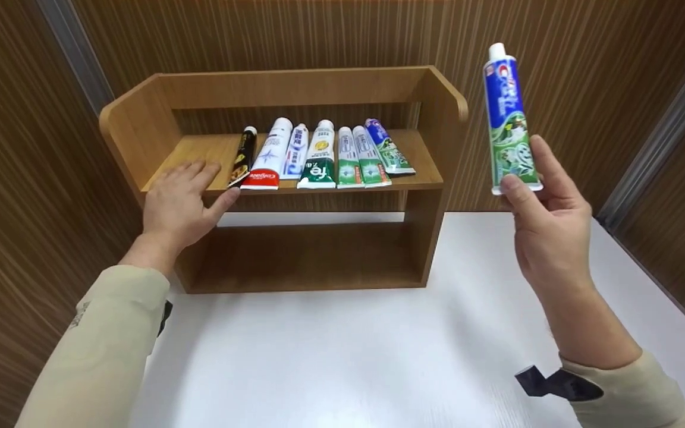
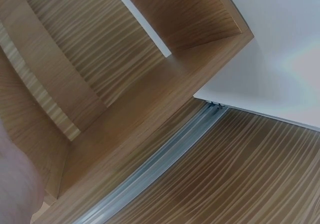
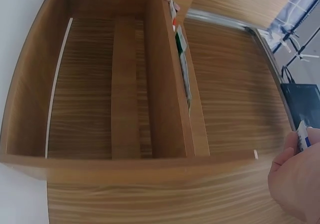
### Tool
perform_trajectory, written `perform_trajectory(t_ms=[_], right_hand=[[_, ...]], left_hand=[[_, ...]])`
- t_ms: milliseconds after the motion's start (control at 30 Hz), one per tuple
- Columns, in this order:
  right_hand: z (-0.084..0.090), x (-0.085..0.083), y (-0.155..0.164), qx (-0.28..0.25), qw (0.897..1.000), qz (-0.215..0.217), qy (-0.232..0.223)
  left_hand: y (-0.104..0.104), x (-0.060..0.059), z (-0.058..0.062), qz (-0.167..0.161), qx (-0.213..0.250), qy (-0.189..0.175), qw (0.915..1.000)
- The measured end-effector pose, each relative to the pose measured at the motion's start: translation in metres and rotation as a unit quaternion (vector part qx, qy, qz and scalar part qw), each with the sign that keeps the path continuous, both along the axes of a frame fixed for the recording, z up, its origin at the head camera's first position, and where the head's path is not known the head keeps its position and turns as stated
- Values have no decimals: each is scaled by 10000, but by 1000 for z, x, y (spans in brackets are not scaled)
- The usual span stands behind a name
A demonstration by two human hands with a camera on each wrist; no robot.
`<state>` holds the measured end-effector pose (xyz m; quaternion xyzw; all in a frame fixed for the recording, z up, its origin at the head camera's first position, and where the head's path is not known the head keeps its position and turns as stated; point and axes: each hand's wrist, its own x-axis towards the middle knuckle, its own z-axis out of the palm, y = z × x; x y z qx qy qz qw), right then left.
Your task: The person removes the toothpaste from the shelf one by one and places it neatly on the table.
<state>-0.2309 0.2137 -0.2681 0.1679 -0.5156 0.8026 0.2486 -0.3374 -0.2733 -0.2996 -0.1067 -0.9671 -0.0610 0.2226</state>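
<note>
On the wooden shelf (image 1: 426,172), the left hand (image 1: 179,205) lies flat with straight fingers, just beside a row of toothpaste tubes (image 1: 319,156). The right hand (image 1: 547,232) pinches a blue-green toothpaste tube (image 1: 509,119) upright, above the white table (image 1: 342,351), right of the shelf.

The upper shelf (image 1: 200,151) of the wooden rack (image 1: 437,178) lies bare at its left end, where the left hand (image 1: 179,202) rests. A row of toothpaste tubes (image 1: 319,156) fills its middle and right. The lower compartment (image 1: 307,255) and the white bench (image 1: 348,351) in front stand open.
</note>
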Motion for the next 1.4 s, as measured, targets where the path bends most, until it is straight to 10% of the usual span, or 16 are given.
perform_trajectory(t_ms=[733, 1400], right_hand=[[-60, -35, 71, -76, 9882, 176, -1517], [-139, -48, 78, 1317, 9412, 176, -3107]], left_hand=[[0, 1, 1, -42, -7, 65, 10000], [-1, 2, 1, -40, -10, -21, 10000]])
